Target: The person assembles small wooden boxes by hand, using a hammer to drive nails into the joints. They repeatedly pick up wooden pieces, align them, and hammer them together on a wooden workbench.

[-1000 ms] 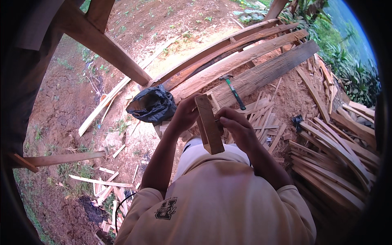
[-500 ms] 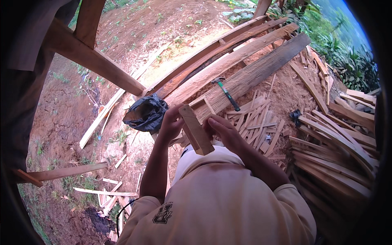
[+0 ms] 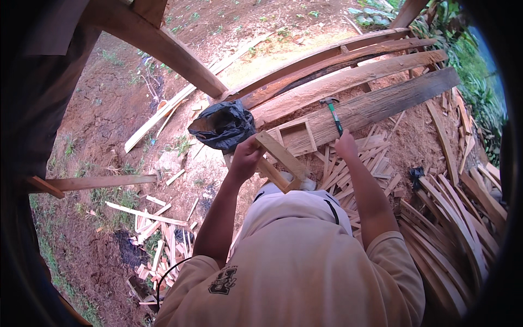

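Note:
My left hand (image 3: 246,158) is closed round one end of a wooden frame piece (image 3: 283,157), made of pale strips joined at an angle, held above my lap. Closed on the lower handle of a hammer (image 3: 334,115) is my right hand (image 3: 346,146). The hammer has a green and black grip, and its metal head lies over a weathered plank (image 3: 376,101). Between my hands, a small rectangular wooden frame (image 3: 312,136) rests on that plank. Just beyond my left hand sits an open black plastic bag (image 3: 218,143).
Long thick boards (image 3: 348,82) run side by side toward the far right. A heap of thin wood strips (image 3: 370,155) lies below the plank, and stacked slats (image 3: 447,229) fill the right. At upper left a timber post (image 3: 180,57) slants in; offcuts (image 3: 147,215) litter the ground at left.
My right hand has left the wooden piece and moved right onto the hammer handle. My left hand keeps the piece, now turned to show its angled joint. The view has shifted.

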The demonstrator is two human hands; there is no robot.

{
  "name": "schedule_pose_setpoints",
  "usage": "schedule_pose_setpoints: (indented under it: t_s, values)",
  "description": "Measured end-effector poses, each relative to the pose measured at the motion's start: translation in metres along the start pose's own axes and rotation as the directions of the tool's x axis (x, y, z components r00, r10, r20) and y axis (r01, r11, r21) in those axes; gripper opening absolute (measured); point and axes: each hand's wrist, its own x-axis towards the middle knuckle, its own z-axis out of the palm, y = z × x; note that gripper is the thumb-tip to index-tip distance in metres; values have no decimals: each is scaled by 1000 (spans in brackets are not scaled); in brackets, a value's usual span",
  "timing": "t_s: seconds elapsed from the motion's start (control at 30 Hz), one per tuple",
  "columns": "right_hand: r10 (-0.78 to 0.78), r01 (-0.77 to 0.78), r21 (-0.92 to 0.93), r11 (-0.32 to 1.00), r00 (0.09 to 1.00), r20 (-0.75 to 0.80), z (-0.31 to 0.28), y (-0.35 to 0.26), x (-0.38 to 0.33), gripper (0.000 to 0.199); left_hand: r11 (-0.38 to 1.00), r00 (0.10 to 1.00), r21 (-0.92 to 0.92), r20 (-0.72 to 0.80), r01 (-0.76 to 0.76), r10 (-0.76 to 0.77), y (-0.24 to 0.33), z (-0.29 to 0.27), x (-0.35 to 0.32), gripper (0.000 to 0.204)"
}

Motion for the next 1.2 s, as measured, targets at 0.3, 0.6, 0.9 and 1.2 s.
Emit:
schedule_pose_setpoints:
  t_s: [0.3,0.6,0.9,1.2]
  values:
    - [213,-208,101,973,976,-41,-7,-31,40,39,997,1000,73,18,10,-11,5,-23,-12,11]
    - [92,-95,136,986,995,27,21,36,61,42,974,956,185,234,133,-175,33,-14,21,30]
    - [134,-266,470,842,946,295,5,46,67,16,739,878,518,431,-430,208,-31,34,167,30]
    - [-11,-339,634,696,877,481,-108,38,63,13,410,817,707,504,-576,280,-156,87,250,47]
